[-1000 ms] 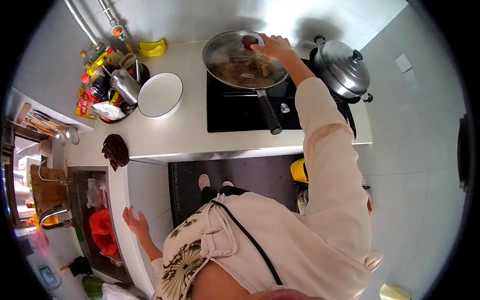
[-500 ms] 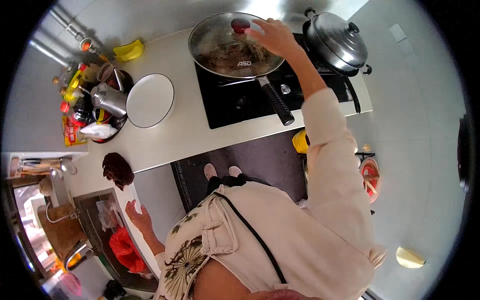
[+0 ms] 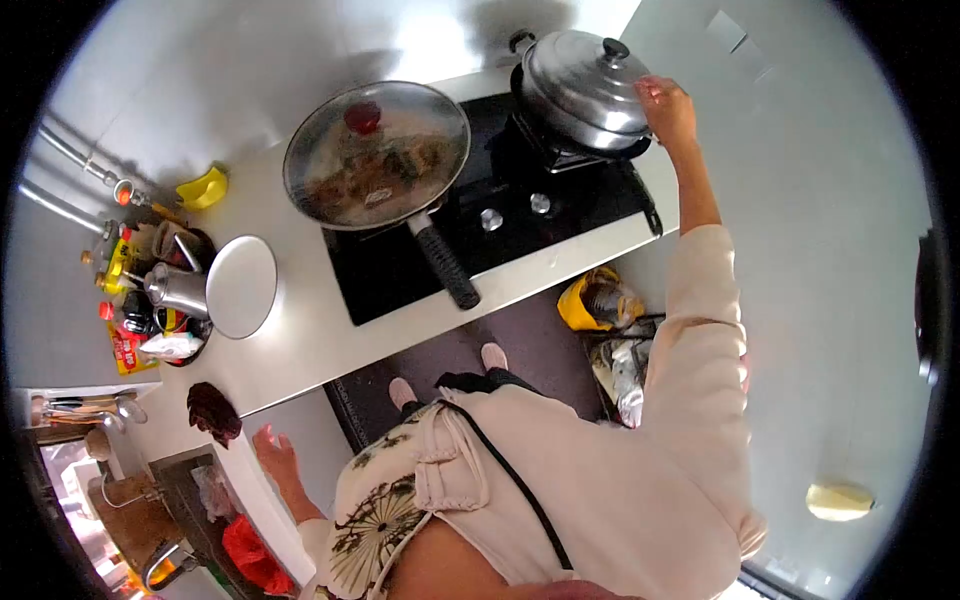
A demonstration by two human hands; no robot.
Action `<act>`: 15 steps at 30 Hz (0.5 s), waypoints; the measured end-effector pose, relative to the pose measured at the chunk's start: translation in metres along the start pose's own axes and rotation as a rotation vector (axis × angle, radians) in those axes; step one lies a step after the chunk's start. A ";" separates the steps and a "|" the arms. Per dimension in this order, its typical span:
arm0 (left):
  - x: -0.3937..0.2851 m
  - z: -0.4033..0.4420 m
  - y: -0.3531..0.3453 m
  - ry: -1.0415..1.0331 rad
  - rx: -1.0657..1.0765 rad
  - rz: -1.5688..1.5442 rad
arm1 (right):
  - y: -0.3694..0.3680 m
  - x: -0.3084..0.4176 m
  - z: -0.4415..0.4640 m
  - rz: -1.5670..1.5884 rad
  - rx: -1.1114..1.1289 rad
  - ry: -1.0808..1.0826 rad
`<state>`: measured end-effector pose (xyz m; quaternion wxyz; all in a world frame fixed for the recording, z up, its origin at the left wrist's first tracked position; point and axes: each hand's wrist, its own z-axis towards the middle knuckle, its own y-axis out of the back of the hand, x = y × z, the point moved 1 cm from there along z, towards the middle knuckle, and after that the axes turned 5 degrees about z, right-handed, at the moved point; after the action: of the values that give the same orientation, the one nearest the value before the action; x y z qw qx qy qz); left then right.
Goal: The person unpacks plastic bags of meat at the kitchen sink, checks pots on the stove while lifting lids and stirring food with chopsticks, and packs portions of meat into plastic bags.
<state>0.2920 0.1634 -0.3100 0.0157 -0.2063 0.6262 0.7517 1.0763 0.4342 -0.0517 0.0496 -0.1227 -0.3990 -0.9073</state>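
My right hand [image 3: 668, 108] is beside the lidded steel pot [image 3: 585, 90], at its right side and below the level of the black lid knob [image 3: 615, 48]. Its fingers are loosely bent and hold nothing I can see; whether they touch the pot is unclear. To the left, a frying pan [image 3: 440, 262] sits on the black stove [image 3: 375, 285]. Its clear glass lid [image 3: 400, 110] has a red knob, and browned food shows through. My left hand [image 3: 276, 455] hangs open with fingers apart, by the counter edge near a dark crumpled cloth [image 3: 213, 413].
A white bowl [image 3: 242, 287] stands beside a metal oil pot [image 3: 178, 290] and several bottles. Further down-left is a sink with a red bag [image 3: 255, 555]. A yellow container [image 3: 590, 300] and a rack are below the counter's right part.
My right hand has left the frying pan's lid knob and moved right to the steel pot. The view has shifted right. My left hand stays low by the counter.
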 end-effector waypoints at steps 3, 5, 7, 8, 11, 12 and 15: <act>-0.022 -0.026 -0.031 0.086 -0.007 -0.027 | -0.007 -0.034 0.031 0.033 0.039 0.027; -0.053 -0.042 -0.038 -0.167 -0.035 0.057 | -0.004 -0.026 0.045 -0.053 0.147 -0.149; -0.100 -0.057 -0.039 -0.090 -0.014 0.014 | -0.015 -0.041 0.057 -0.051 0.150 -0.175; -0.116 -0.066 -0.038 -0.044 0.019 0.028 | -0.026 -0.045 0.064 -0.049 0.148 -0.206; -0.140 -0.091 -0.042 0.026 0.002 -0.023 | -0.056 -0.052 0.077 -0.731 0.500 0.383; -0.149 -0.099 -0.036 -0.045 -0.061 0.116 | -0.097 -0.101 0.103 -0.593 0.521 0.593; -0.173 -0.117 -0.014 0.253 0.009 -0.031 | -0.085 -0.060 0.115 -0.400 0.584 -0.009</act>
<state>0.4879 0.0965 -0.2816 -0.0510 -0.3092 0.6230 0.7167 1.1392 0.5758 -0.0535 -0.0979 -0.0265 -0.6579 -0.7462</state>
